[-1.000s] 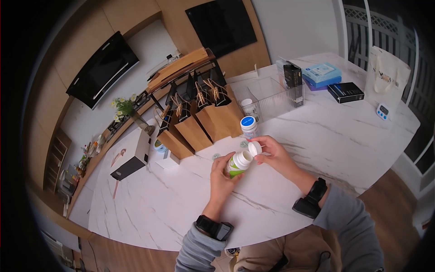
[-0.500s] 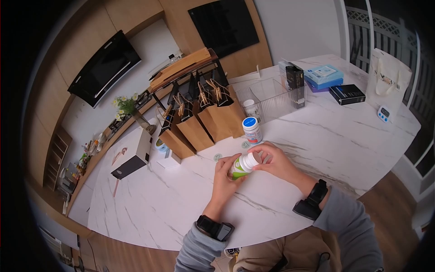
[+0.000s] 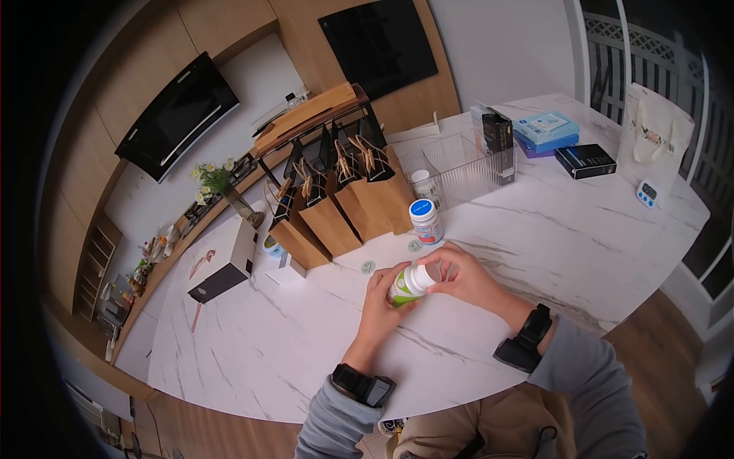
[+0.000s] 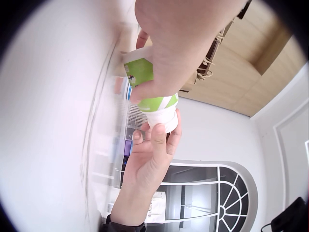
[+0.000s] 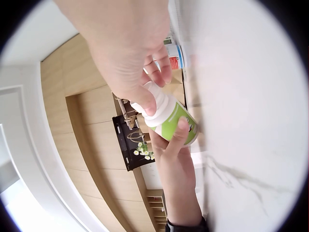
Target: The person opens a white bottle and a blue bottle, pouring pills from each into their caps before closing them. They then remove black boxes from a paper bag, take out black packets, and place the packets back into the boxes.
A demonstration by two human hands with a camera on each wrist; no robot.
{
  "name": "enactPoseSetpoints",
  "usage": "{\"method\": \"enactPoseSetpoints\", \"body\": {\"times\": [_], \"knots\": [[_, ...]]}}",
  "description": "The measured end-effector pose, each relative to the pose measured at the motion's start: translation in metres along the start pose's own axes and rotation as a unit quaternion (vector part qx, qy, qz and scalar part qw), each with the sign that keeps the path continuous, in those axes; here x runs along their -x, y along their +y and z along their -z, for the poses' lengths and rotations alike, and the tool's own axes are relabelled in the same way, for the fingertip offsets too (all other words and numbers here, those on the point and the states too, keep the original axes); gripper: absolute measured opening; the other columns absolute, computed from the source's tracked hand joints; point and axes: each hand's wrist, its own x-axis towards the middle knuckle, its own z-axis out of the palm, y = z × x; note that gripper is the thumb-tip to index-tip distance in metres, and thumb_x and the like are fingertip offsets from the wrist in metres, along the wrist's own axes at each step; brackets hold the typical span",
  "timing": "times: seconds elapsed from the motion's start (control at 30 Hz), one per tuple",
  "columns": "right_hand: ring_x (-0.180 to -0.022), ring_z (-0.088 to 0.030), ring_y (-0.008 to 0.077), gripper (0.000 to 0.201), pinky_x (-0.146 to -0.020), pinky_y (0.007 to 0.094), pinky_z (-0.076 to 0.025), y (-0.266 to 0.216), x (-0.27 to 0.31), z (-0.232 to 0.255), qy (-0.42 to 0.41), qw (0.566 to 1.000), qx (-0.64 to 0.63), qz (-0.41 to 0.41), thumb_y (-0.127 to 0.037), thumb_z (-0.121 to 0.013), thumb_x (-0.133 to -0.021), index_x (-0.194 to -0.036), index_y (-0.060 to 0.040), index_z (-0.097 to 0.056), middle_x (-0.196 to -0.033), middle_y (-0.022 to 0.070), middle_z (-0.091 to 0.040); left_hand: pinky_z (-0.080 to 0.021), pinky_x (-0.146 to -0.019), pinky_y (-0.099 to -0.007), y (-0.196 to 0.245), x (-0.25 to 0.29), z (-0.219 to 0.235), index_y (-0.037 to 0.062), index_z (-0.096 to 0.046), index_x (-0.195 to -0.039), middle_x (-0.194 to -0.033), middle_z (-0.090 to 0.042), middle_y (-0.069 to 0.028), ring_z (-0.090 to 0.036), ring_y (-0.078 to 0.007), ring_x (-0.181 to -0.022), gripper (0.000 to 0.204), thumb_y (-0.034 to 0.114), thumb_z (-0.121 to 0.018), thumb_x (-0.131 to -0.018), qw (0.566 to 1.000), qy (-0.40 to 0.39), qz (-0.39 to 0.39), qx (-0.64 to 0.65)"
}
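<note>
My left hand (image 3: pixel 380 305) grips the body of a white pill bottle with a green label (image 3: pixel 403 289), held tilted over the marble-patterned table (image 3: pixel 306 348). With thumb and fingers, my right hand (image 3: pixel 466 278) pinches the white cap (image 3: pixel 430 274), which sits on the bottle's mouth. In the left wrist view, the cap (image 4: pixel 166 121) lies between the right thumb and fingers. The right wrist view shows the left thumb across the green label (image 5: pixel 170 126). Just beyond the hands stands a second white bottle with a blue lid (image 3: pixel 425 220).
Brown paper bags (image 3: pixel 329 222) stand in a row at the back. Beside them is a clear ribbed organizer (image 3: pixel 466 172). Blue boxes (image 3: pixel 547 130), a black box (image 3: pixel 586 161) and a small timer (image 3: pixel 647 193) lie to the right. A white-and-black box (image 3: pixel 224 258) sits at left.
The cap, held apart from the open bottle mouth a second ago, was brought onto it by the right hand. Since then the hands have shifted only slightly.
</note>
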Motion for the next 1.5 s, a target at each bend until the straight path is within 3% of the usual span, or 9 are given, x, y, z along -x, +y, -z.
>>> {"method": "enactPoseSetpoints", "body": {"times": [0.17,0.43,0.6,0.83,0.9,1.23,1.5], "knots": [[-0.061,-0.049,0.0105,0.042,-0.060,0.0236,-0.045,0.001,0.001,-0.002,-0.002,1.000,-0.009,0.005,-0.001,-0.072,-0.062,-0.101,-0.0088,-0.058,-0.096,0.0066,-0.049,-0.043,-0.080,-0.0304,-0.004,0.000,0.000,0.0115,-0.053,-0.117,-0.102,-0.049,-0.0085,-0.048,-0.0235,-0.097,0.063,-0.001,-0.073,-0.059,1.000,0.002,-0.011,-0.009],[-0.069,-0.045,0.0087,0.030,-0.062,0.0216,-0.043,0.008,-0.001,-0.003,-0.011,0.999,-0.034,0.000,-0.007,-0.066,-0.074,-0.102,-0.0086,-0.056,-0.097,0.0024,-0.046,-0.043,-0.081,-0.0304,-0.004,-0.002,0.001,0.0099,-0.053,-0.116,-0.102,-0.049,-0.0088,-0.048,-0.0231,-0.097,0.062,0.000,-0.074,-0.058,1.000,-0.004,-0.012,0.004],[-0.079,-0.045,0.0112,0.030,-0.069,0.0235,-0.043,0.010,0.002,-0.006,-0.016,0.999,-0.034,0.010,-0.004,-0.062,-0.076,-0.104,-0.0087,-0.052,-0.101,0.0036,-0.042,-0.041,-0.085,-0.0315,-0.006,-0.002,0.000,0.0092,-0.054,-0.114,-0.101,-0.048,-0.0097,-0.048,-0.0249,-0.096,0.062,-0.001,-0.075,-0.057,0.999,0.018,-0.037,-0.035],[-0.090,-0.046,0.0156,0.031,-0.075,0.0266,-0.043,0.007,0.002,-0.007,-0.027,0.999,-0.023,0.006,0.000,-0.060,-0.076,-0.103,-0.0093,-0.050,-0.101,0.0049,-0.041,-0.039,-0.088,-0.0325,-0.006,-0.002,0.001,0.0062,-0.053,-0.112,-0.101,-0.051,-0.0086,-0.045,-0.0247,-0.100,0.060,0.002,-0.076,-0.057,0.999,0.006,-0.012,-0.051],[-0.091,-0.046,0.0160,0.031,-0.076,0.0268,-0.043,0.007,0.002,-0.007,-0.029,0.999,-0.023,0.010,0.000,-0.060,-0.075,-0.103,-0.0095,-0.051,-0.101,0.0048,-0.041,-0.042,-0.084,-0.0320,-0.007,-0.003,0.001,0.0088,-0.055,-0.111,-0.098,-0.050,-0.0093,-0.049,-0.0249,-0.095,0.061,0.000,-0.076,-0.055,0.999,0.017,-0.020,-0.039],[-0.102,-0.047,0.0177,0.039,-0.077,0.0272,-0.043,-0.008,0.001,0.001,-0.024,0.999,-0.023,0.032,0.007,-0.052,-0.076,-0.111,-0.0100,-0.051,-0.108,0.0056,-0.045,-0.044,-0.080,-0.0311,-0.009,-0.001,0.002,0.0071,-0.056,-0.110,-0.093,-0.053,-0.0107,-0.054,-0.0234,-0.088,0.053,0.012,-0.075,-0.060,1.000,-0.020,0.009,-0.009],[-0.102,-0.048,0.0163,0.042,-0.075,0.0261,-0.043,-0.003,-0.001,0.004,-0.050,0.997,-0.052,0.017,0.006,-0.051,-0.078,-0.117,-0.0106,-0.051,-0.115,0.0057,-0.049,-0.044,-0.079,-0.0312,-0.005,-0.001,0.001,0.0067,-0.056,-0.111,-0.091,-0.054,-0.0111,-0.055,-0.0235,-0.085,0.055,0.016,-0.075,-0.060,1.000,-0.022,0.014,-0.014]]}}
